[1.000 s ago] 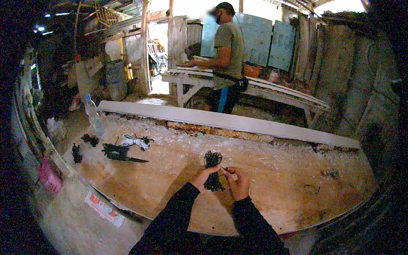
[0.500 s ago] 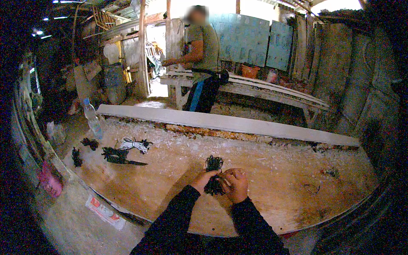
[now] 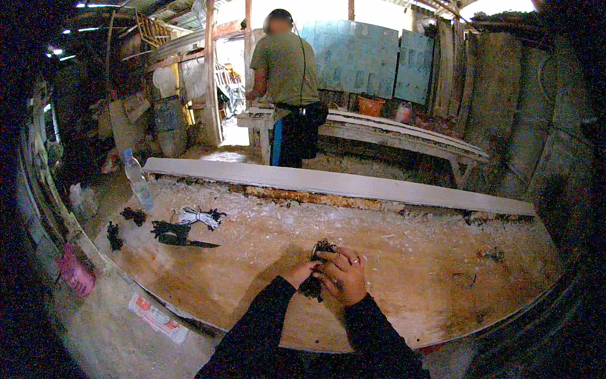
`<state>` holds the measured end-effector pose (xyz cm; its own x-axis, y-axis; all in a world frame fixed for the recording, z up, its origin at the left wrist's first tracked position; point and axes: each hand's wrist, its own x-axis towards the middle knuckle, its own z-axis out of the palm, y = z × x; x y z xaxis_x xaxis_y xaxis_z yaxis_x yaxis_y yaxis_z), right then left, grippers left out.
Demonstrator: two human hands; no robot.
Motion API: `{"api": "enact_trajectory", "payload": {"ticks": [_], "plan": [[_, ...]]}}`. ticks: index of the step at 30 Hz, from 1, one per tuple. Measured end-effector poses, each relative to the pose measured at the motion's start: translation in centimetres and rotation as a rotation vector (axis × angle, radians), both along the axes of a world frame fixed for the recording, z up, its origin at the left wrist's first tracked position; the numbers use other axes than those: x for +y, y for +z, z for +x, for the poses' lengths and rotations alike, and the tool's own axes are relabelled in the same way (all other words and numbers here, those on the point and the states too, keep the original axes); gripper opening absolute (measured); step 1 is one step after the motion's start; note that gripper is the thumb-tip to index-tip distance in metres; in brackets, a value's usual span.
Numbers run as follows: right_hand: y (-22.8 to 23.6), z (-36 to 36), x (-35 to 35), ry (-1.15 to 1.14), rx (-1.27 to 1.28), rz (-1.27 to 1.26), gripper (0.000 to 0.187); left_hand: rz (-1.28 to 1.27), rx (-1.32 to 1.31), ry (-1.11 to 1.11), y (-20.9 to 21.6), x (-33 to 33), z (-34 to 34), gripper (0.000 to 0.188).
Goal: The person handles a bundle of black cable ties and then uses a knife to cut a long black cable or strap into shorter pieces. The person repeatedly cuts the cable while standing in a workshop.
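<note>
A big, light-brown wooden table (image 3: pixel 404 284) is in front of the person. Behind it, another person in a green shirt (image 3: pixel 284 69) stands at a long bench. Two long black sleeves (image 3: pixel 252 316) reach up from the bottom and lean in toward each other. The right hand (image 3: pixel 344 275) lies over the top, its bent fingers pointing left. The left hand (image 3: pixel 298 273) comes in low from the other side, and the two hands meet. Together they hold a bunch of thin black cords (image 3: pixel 310 289) over the near middle of the table.

The sleeves are cut off near the bottom edge. The other person's hands are hard to make out. The right hand hides most of the left hand's fingers, so I can't tell how tightly they squeeze. The bunch's middle is covered too; only its loopy top and loose bottom ends show.
</note>
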<state>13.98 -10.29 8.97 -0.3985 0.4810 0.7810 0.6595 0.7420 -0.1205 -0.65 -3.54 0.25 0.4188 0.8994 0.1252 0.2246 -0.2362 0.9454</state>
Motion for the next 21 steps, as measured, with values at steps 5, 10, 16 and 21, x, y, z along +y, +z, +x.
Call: {"api": "enact_trajectory", "payload": {"ticks": [5, 10, 16, 21], "plan": [[0.1, -0.1, -0.3, -0.004, -0.104, -0.080, 0.016, 0.488, 0.610, 0.120, 1.9, -0.3, -0.7, 0.023], [-0.7, -0.2, 0.0, 0.033, -0.128, -0.169, 0.016, 0.605, 0.783, 0.126, 2.4, -0.7, -1.1, 0.024], [-1.4, -0.4, 0.3, 0.008, -0.110, -0.140, 0.017, 0.677, 0.773, 0.167, 1.8, -0.6, -0.9, 0.027], [-1.2, -0.3, 0.2, 0.021, -0.047, -0.124, 0.020, 0.404, 0.437, 0.053, 1.0, -0.2, -0.9, 0.027]]}}
